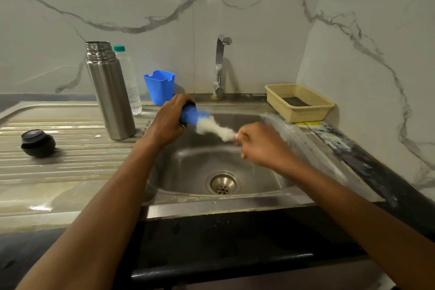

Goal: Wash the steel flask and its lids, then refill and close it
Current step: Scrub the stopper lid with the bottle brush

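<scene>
Scrubbing looks to be the step in hand. The blue lid (193, 116) is held above the sink (223, 207), over the far left part of the basin. The left hand (168, 125) grips it, with fingers wrapped round its far, dark-rimmed end. The lid's long axis runs from far left down to near right, pointing at the right hand (261, 145).

The right hand is closed round the handle end of a white-bristled brush (215, 128). The brush lies almost on the same line as the lid, and its bristles meet the lid's near-right end. Motion blur hides whether they are inside the lid or only against it. Any next stroke would probably need to run along that shared line, with the left hand as the steady one.

Nothing stands between the two hands, and the drain (223, 183) lies below and nearer.

The steel flask (110, 94) stands upright and uncapped on the drainboard (66, 160), left of the basin and well clear of the hands. Nearer the left edge of the drainboard sits a black lid (37, 143), apart from the flask.

Just behind the flask is a plastic bottle (130, 82). To the right of that, a blue holder (160, 87) stands just beyond the left hand. The tap (220, 66) rises at the far wall with no water visible from it. A beige basket (303, 113) rests at the far right corner, holding something dark.
</scene>
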`<state>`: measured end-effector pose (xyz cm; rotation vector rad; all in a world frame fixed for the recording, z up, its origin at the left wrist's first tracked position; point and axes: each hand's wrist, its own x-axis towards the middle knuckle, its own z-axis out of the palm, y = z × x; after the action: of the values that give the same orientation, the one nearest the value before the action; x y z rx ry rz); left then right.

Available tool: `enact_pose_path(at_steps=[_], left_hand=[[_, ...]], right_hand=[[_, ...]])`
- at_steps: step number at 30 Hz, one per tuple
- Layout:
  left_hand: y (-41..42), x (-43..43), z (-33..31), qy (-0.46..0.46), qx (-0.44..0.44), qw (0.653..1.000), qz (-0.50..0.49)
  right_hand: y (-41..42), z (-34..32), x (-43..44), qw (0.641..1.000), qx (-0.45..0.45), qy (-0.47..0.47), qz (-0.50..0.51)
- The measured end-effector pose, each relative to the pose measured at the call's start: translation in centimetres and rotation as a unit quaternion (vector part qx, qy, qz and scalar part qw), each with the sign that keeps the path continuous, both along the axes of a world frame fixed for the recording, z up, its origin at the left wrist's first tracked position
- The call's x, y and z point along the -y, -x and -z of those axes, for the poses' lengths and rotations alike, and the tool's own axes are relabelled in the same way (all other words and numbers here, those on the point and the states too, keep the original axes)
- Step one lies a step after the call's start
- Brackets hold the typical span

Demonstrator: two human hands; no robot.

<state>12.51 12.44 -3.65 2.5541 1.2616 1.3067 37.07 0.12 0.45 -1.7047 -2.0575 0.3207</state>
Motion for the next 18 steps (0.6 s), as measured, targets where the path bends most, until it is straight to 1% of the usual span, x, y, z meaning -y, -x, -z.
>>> enact_pose_path(at_steps=[1,2,3,4,5,6,7,8,9,11,12,13,14,15,16,18], left_hand=[[0.0,0.0,-0.1,0.003,0.002,1.000,-0.001],[-0.1,0.0,-0.1,0.006,0.006,1.000,-0.004],[-0.1,0.0,-0.1,0.007,0.009,1.000,-0.007],[-0.1,0.0,-0.1,0.007,0.012,1.000,-0.008],[-0.1,0.0,-0.1,0.009,0.012,1.000,-0.008],[-0.1,0.0,0.0,0.012,0.011,1.000,-0.008],[0.0,0.0,0.0,0.016,0.008,1.000,-0.007],[-0.1,0.1,0.0,0.022,0.006,1.000,-0.008],[-0.1,0.1,0.0,0.026,0.007,1.000,-0.010],[-0.2,0.2,-0.1,0.031,0.014,0.999,-0.016],[-0.1,0.3,-0.1,0.031,0.017,0.999,-0.017],[-0.1,0.3,0.0,0.031,0.018,0.999,-0.017],[0.0,0.2,0.0,0.030,0.016,0.999,-0.015],[0.1,0.2,0.1,0.029,0.011,0.999,-0.013],[0.1,0.1,0.1,0.027,0.007,1.000,-0.012],[0.2,0.1,0.1,0.023,0.005,1.000,-0.010]], right_hand=[[-0.1,-0.6,-0.1,0.977,-0.167,0.132,0.001],[-0.4,-0.9,-0.2,0.948,-0.249,0.199,0.004],[-0.6,-1.2,-0.3,0.946,-0.249,0.206,-0.001],[-0.7,-1.3,-0.3,0.961,-0.210,0.182,-0.005],[-0.7,-1.3,0.0,0.979,-0.146,0.141,-0.010],[-0.6,-1.2,0.3,0.994,-0.071,0.083,-0.013],[-0.5,-1.0,0.5,1.000,0.005,0.017,-0.015],[-0.3,-0.7,0.6,0.995,0.071,-0.062,-0.017],[-0.2,-0.3,0.8,0.980,0.131,-0.148,-0.013],[0.1,0.1,1.2,0.934,0.223,-0.278,-0.003],[0.0,0.2,1.2,0.916,0.240,-0.322,0.001],[0.0,0.1,1.1,0.906,0.244,-0.345,0.002],[0.0,0.0,1.1,0.908,0.239,-0.345,-0.002],[0.1,-0.2,1.0,0.918,0.222,-0.328,-0.004],[0.3,-0.4,0.8,0.940,0.179,-0.289,0.000],[0.5,-0.7,0.2,0.988,0.064,-0.139,0.026]])
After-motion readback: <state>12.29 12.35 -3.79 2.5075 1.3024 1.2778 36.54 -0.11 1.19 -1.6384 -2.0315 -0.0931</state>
